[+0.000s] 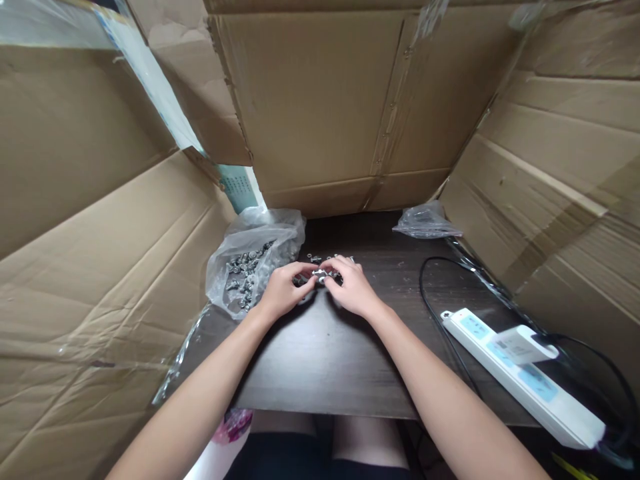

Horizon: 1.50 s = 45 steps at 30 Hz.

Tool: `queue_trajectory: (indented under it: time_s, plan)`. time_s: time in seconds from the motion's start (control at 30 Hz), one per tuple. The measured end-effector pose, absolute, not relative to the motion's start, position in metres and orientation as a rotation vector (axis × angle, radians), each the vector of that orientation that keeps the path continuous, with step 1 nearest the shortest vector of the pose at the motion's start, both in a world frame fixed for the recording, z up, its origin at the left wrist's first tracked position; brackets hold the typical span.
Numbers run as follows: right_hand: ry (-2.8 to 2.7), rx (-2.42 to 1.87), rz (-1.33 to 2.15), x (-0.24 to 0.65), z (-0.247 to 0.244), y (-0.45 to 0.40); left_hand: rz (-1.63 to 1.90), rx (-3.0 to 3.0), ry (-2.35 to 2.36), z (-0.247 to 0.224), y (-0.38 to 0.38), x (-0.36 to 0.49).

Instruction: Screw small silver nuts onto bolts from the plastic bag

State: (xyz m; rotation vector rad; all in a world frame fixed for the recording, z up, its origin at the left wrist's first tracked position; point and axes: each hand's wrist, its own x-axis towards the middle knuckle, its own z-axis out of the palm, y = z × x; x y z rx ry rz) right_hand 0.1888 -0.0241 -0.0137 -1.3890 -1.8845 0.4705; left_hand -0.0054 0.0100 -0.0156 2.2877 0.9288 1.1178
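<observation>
A small shiny metal fitting [319,272] is pinched between my two hands, just above the dark table. My left hand [286,288] has its thumb and fingertips closed on the fitting's left side. From the right, my right hand [352,287] grips it the same way, its fingers curled over. Several more small metal pieces [315,258] lie on the table right behind my fingertips, partly hidden by them. Beside my left hand, a clear plastic bag [217,280] stands open with many similar metal parts [245,267] inside. The fitting's exact kind is too small to make out.
Cardboard walls [320,100] enclose the dark table [325,360] at the back and sides. Another clear plastic bag [427,221] lies at the back right. A white power strip [520,380] with a plugged-in adapter and a black cable [423,280] runs along the right side.
</observation>
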Motion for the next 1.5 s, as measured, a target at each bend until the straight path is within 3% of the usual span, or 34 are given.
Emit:
queue_trajectory:
  time_s: [1.5]
  plan:
    - [-1.902,-1.296,0.437,0.1918,-0.0210,-0.0191,1.108,2.256,0.935,-0.0165,0.0088,-0.0039]
